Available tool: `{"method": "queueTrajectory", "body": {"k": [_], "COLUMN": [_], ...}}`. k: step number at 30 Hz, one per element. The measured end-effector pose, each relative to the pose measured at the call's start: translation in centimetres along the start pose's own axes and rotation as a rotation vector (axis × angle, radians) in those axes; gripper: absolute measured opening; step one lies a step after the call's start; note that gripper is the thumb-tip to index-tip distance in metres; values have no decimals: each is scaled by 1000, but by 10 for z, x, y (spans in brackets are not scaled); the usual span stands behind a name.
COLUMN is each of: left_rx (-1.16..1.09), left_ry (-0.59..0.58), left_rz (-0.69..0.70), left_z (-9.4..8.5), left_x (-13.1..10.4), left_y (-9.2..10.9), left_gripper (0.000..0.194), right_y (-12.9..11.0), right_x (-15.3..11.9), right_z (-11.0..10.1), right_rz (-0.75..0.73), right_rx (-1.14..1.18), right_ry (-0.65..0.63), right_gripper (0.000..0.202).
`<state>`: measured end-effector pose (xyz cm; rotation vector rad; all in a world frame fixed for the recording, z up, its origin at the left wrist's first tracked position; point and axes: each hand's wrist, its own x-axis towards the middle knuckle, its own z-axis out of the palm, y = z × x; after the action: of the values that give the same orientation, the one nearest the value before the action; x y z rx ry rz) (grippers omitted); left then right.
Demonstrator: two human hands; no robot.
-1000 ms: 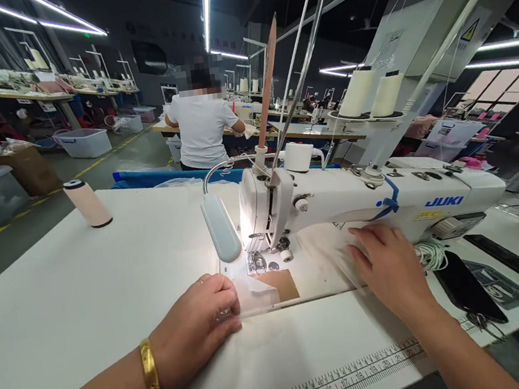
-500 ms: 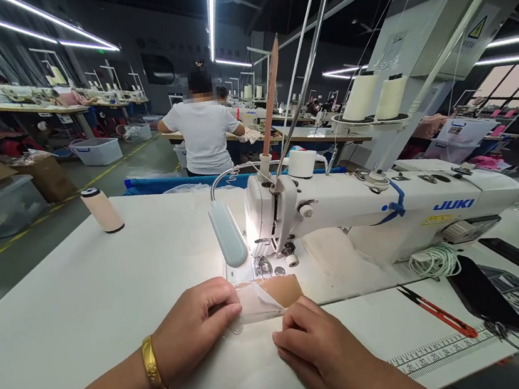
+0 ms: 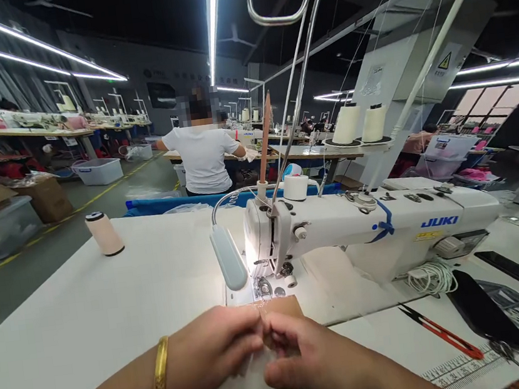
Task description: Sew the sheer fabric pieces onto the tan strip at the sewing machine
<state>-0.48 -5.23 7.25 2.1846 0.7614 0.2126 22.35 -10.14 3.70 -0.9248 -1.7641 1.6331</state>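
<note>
Left grip (image 3: 212, 348) and right grip (image 3: 314, 353) meet over a white bench (image 3: 157, 289), sheer cloth (image 3: 258, 382) between and below them.
The left grip pinches the cloth; whether the right closes on it, I cannot tell. Red snips (image 3: 449, 334) lie to their right, the sewing machine (image 3: 325, 230) just beyond, a thread cone (image 3: 105, 235) farther left. Past the bench, a white-shirted person (image 3: 201, 157), then a dark wall (image 3: 118, 66).
</note>
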Motion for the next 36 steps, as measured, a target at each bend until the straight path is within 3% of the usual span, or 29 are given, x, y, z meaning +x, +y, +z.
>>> {"method": "queueTrajectory", "body": {"k": [3,6,10,20,29,36], "left_rx": [-30,-111,-331,-346,-389,-365], "left_ry": [62,152,110,152,226,204], "left_rz": [-60,-128,-182,-237,-235,-296], "left_z": [-9,-8,2,5,14,6], "left_x": [10,13,16,16,16,16], "left_y": [-23,-41,-51,-36,-46,-27], "left_gripper": [33,40,46,40,43,48], "right_y": [19,28,25,35,27,30], "right_x": [22,26,23,25,22,21], "right_z": [-1,-1,-1,1,0,1], "right_rz": [39,29,39,-14,-8,12], "right_rx": [19,66,55,51,-65,20], "right_ry": [160,255,295,299,372,360], "right_gripper": [46,36,34,46,41,44]}}
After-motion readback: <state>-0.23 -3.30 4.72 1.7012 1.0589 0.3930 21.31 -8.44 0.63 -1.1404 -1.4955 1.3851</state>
